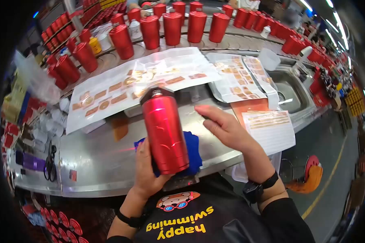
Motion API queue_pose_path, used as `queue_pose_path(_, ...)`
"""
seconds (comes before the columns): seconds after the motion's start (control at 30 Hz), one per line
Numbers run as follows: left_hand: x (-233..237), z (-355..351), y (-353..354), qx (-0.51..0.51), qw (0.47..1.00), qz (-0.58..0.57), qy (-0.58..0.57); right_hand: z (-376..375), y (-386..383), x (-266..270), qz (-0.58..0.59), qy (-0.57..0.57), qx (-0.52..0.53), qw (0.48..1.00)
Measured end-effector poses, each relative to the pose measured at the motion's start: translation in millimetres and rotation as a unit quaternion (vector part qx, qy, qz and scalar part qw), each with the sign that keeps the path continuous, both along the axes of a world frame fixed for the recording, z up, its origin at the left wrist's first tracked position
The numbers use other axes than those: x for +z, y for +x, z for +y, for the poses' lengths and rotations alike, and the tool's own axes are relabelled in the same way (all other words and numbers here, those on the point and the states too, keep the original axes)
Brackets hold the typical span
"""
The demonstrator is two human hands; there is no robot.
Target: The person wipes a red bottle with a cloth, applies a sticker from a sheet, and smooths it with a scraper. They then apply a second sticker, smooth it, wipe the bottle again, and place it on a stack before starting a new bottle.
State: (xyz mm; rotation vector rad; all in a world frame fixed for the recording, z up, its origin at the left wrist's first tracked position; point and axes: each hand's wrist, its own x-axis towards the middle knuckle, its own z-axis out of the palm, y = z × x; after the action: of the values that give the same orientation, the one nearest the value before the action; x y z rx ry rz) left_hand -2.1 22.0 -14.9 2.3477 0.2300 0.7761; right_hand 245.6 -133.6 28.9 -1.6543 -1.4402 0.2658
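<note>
My left hand (145, 168) is wrapped around the lower left side of a shiny red metal bottle (166, 135). The bottle leans slightly, with a dark many-sided collar and a metal neck at its far end. Behind its lower part lies a blue cloth (194, 152) on the steel worktop (97, 162). To the right of the bottle, apart from it, my right hand (229, 127) hovers with the index finger stretched out and the thumb separate. Nothing shows between those fingers.
Sheets of gold and copper-coloured stickers (121, 91) cover the back of the worktop, with more sticker sheets (239, 77) to the right. A steel sink (290, 91) is beyond them. Red bottles (172, 28) line a conveyor (158, 50). Black scissors (50, 162) lie at left.
</note>
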Motion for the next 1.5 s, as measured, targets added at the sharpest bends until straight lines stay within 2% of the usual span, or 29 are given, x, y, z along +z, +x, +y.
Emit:
queue_pose_path(0.07,1,-1,-1,0.008,1.0,0.005,0.008,-18,24,14,0.126,-0.057,-0.065,0.988)
queue_pose_path(0.13,-1,-2,0,0.029,0.999,-0.001,0.033,-28,71,3,0.05,-0.027,-0.114,0.992)
queue_pose_path(0.17,-2,-3,1,0.032,0.999,-0.007,0.034,-31,94,8,0.011,-0.1,-0.178,0.979)
queue_pose_path(0.2,-1,-3,3,0.035,0.999,-0.011,0.035,-30,122,-4,-0.026,-0.058,-0.204,0.977)
queue_pose_path(0.23,-2,-2,4,0.038,0.998,-0.016,0.036,-31,151,-8,-0.055,-0.077,-0.219,0.971)
queue_pose_path(0.27,-3,-2,4,0.037,0.998,-0.026,0.045,-23,176,-6,-0.075,-0.173,-0.289,0.938)
queue_pose_path(0.37,-7,-1,4,0.046,0.998,-0.02,0.048,5,240,-16,-0.182,-0.258,-0.283,0.906)
queue_pose_path(0.47,-12,0,1,0.044,0.999,-0.008,0.0,47,284,-48,-0.28,-0.216,-0.219,0.909)
queue_pose_path(0.57,-10,5,-3,0.022,0.999,0.033,-0.031,84,299,-52,-0.289,-0.301,-0.201,0.886)
queue_pose_path(0.6,-9,5,-3,0.021,0.998,0.037,-0.035,92,296,-41,-0.297,-0.36,-0.205,0.861)
queue_pose_path(0.7,-19,4,-3,0.037,0.998,0.008,-0.042,90,338,-53,-0.366,-0.405,-0.222,0.808)
queue_pose_path(0.83,-28,9,-7,-0.001,0.997,0.011,-0.073,48,372,-64,-0.317,-0.367,-0.36,0.797)
queue_pose_path(0.87,-23,10,-7,-0.018,0.996,0.024,-0.088,39,386,-65,-0.369,-0.395,-0.338,0.77)
queue_pose_path(0.97,-37,9,-19,-0.008,0.983,0.078,-0.167,22,411,-87,-0.301,-0.256,-0.421,0.817)
queue_pose_path(1.03,-5,11,1,-0.031,0.998,0.03,-0.042,33,396,-66,-0.276,-0.291,-0.415,0.817)
queue_pose_path(1.07,-16,7,-5,-0.016,0.98,0.02,-0.196,41,389,-59,-0.264,-0.307,-0.41,0.817)
queue_pose_path(1.1,-35,-1,-18,0.0,0.938,0.008,-0.345,48,392,-61,-0.27,-0.332,-0.421,0.8)
queue_pose_path(1.13,-45,-4,-24,0.016,0.874,-0.004,-0.486,56,397,-63,-0.275,-0.356,-0.432,0.782)
queue_pose_path(1.2,-21,2,-3,-0.006,0.973,-0.005,-0.231,68,404,-62,-0.286,-0.394,-0.426,0.762)
queue_pose_path(1.27,-14,4,2,0.006,0.974,-0.021,-0.225,74,408,-60,-0.297,-0.427,-0.392,0.759)
queue_pose_path(1.33,-25,2,-7,0.052,0.88,-0.057,-0.469,73,407,-63,-0.297,-0.387,-0.402,0.775)
queue_pose_path(1.4,-34,0,-13,0.092,0.724,-0.089,-0.677,64,413,-71,-0.294,-0.314,-0.408,0.806)
queue_pose_path(1.47,-38,0,-15,0.087,0.8,-0.079,-0.588,61,418,-71,-0.266,-0.288,-0.392,0.832)
queue_pose_path(1.5,-37,-1,-15,0.058,0.923,-0.05,-0.377,61,417,-69,-0.251,-0.275,-0.383,0.845)
